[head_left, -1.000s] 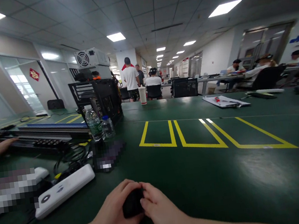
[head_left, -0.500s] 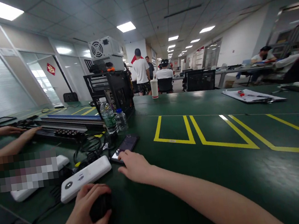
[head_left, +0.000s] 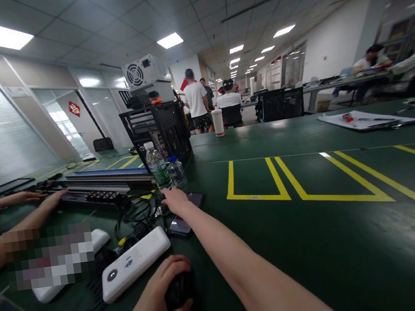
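My left hand is wrapped over a black computer mouse on the green table. My right hand reaches across a dark phone to the foot of a clear water bottle with a green label. Its fingertips are mostly out of sight, so I cannot tell whether they hold anything. A smaller bottle with a blue cap stands just beyond that hand. Between my hands and the black cables lies a white oblong device with a round dark button.
Behind the bottles stands an open black computer case with a power supply on top. A co-worker's hands rest at long dark parts on the left. Farther off are a white cup, a clipboard and yellow tape outlines.
My right hand has moved forward from the phone's near end to the base of the water bottle. My left hand stays on the mouse. The view has shifted slightly.
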`<act>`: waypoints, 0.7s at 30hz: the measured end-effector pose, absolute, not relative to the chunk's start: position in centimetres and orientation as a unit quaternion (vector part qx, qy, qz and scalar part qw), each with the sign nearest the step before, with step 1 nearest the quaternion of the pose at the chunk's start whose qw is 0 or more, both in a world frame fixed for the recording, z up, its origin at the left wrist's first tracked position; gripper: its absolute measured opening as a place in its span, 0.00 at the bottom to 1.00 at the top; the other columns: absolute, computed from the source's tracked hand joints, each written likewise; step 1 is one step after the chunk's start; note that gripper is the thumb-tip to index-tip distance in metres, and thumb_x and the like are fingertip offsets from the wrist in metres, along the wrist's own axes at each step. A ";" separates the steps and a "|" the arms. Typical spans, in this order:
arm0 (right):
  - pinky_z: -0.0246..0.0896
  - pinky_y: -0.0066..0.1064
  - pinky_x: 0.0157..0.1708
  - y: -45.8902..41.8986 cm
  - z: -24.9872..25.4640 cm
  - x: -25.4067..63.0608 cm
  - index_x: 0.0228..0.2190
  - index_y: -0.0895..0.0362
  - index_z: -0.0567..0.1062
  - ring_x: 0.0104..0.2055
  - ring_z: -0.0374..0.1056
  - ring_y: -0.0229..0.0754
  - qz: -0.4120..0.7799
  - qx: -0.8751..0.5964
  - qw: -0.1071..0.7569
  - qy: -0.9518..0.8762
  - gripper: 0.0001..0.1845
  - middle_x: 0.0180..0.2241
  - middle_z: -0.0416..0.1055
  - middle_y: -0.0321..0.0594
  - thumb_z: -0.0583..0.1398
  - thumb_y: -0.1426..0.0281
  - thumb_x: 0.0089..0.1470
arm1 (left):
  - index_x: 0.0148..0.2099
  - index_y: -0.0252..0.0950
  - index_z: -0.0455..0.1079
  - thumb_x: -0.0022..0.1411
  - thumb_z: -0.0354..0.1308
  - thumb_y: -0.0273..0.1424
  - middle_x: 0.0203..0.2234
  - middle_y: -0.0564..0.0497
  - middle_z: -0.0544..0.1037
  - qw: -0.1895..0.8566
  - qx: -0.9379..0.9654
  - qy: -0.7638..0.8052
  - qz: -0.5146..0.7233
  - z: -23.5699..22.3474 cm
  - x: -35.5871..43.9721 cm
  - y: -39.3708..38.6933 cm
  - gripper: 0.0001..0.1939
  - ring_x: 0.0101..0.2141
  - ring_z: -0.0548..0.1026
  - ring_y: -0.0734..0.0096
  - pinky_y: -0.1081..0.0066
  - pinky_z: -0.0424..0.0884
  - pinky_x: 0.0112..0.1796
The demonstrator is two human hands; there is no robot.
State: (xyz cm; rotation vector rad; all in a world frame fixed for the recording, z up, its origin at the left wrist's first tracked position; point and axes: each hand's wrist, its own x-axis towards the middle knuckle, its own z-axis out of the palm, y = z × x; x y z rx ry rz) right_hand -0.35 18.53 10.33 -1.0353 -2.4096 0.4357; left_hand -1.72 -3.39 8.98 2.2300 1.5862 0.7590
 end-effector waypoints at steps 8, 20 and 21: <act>0.57 0.34 0.41 17.7 10.6 6.1 0.34 0.61 0.68 0.41 0.64 0.45 0.148 -0.348 0.302 -0.875 0.08 0.38 0.68 0.47 0.50 0.74 0.55 | 0.50 0.41 0.58 0.54 0.52 0.29 0.50 0.46 0.60 0.175 0.781 0.564 0.201 9.5 -1.9 -3.5 0.19 0.50 0.61 0.59 0.62 0.59 0.50; 0.61 0.27 0.35 7.2 13.6 22.5 0.34 0.57 0.69 0.35 0.65 0.36 0.232 -0.251 0.287 -0.895 0.07 0.34 0.68 0.38 0.52 0.73 0.54 | 0.57 0.35 0.50 0.53 0.49 0.47 0.46 0.43 0.66 -0.034 0.707 0.663 0.245 12.8 -6.4 10.2 0.33 0.46 0.65 0.55 0.58 0.62 0.45; 0.61 0.27 0.36 5.0 13.4 24.8 0.34 0.56 0.69 0.37 0.66 0.37 0.248 -0.225 0.230 -0.914 0.08 0.36 0.68 0.39 0.52 0.73 0.53 | 0.58 0.35 0.49 0.52 0.49 0.48 0.46 0.42 0.66 -0.028 0.708 0.672 0.215 12.3 -6.5 12.4 0.35 0.45 0.66 0.54 0.59 0.63 0.44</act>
